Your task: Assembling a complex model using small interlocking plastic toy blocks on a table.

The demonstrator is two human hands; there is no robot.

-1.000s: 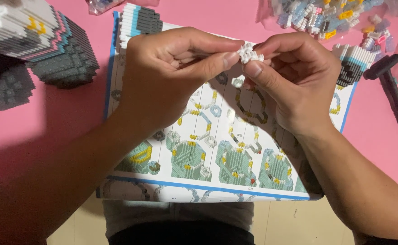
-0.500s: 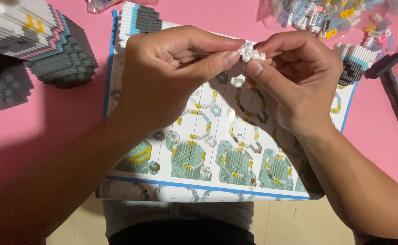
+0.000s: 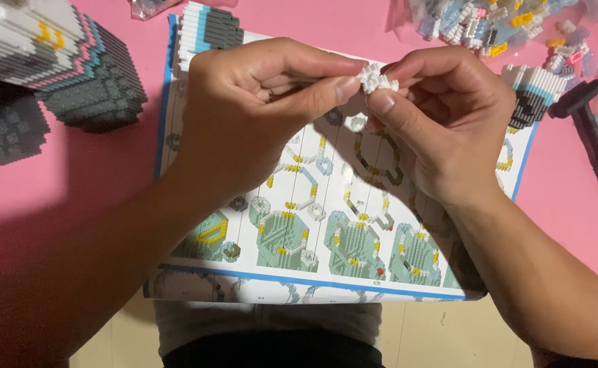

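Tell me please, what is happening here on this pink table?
A person holds a small white brick cluster between the fingertips of the left hand and the right hand, above a printed instruction sheet. A partly built block model sits at the far left of the pink table. Loose bricks and a dark tool lie at the far right.

**Brick cluster barely shifts**

The small white brick cluster (image 3: 377, 78) pinched between the left hand (image 3: 258, 116) and the right hand (image 3: 442, 116) has turned slightly since a second ago; its knobbly edge now points a bit more to the right. The right thumb (image 3: 387, 109) has slid a touch closer under it. Both hands have drifted very slightly.
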